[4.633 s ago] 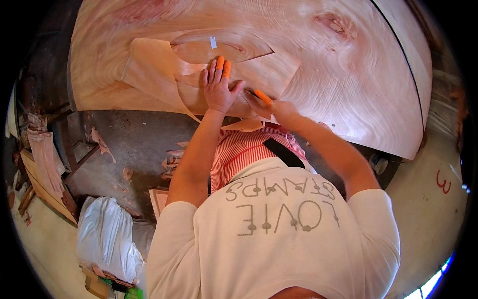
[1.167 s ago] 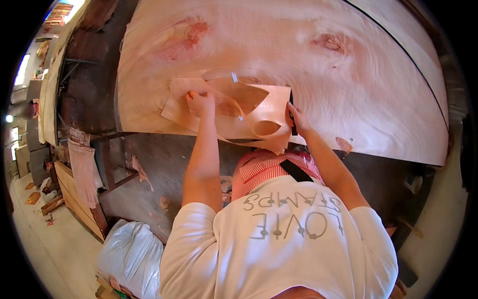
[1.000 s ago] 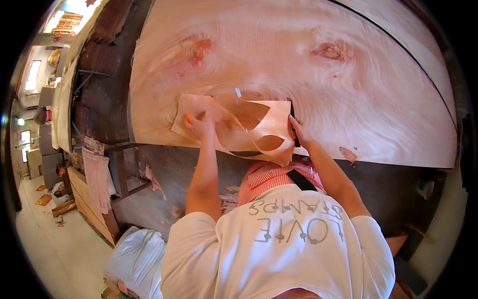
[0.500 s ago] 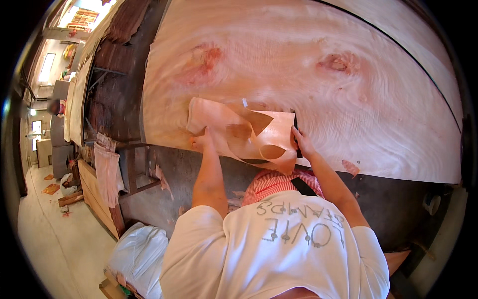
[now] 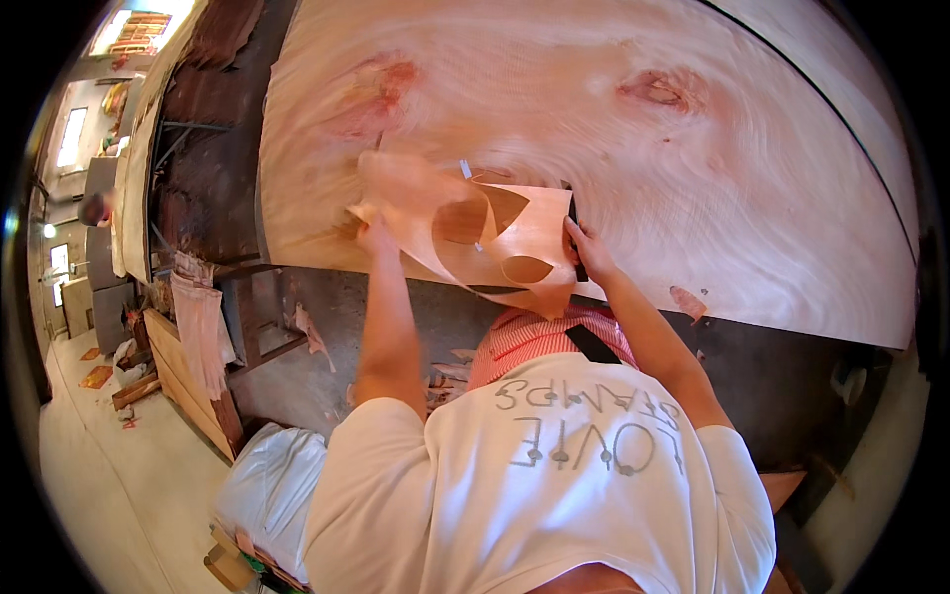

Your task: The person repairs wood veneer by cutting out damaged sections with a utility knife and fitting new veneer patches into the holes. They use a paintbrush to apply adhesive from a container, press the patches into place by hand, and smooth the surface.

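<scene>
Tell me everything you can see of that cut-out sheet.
The cut-out sheet looks like thin tan wood, with curved, pointed openings and a straight right edge. It bends over the large wooden panel, its blurred left end apparently raised in the left hand. The right hand is at its right edge; its grip is unclear.

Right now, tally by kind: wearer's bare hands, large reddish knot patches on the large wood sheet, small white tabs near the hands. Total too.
Bare hands: 2 (left hand, right hand)
Reddish knot patches: 2 (left patch, right patch)
White tabs: 2 (upper tab, lower tab)
Total: 6
</scene>
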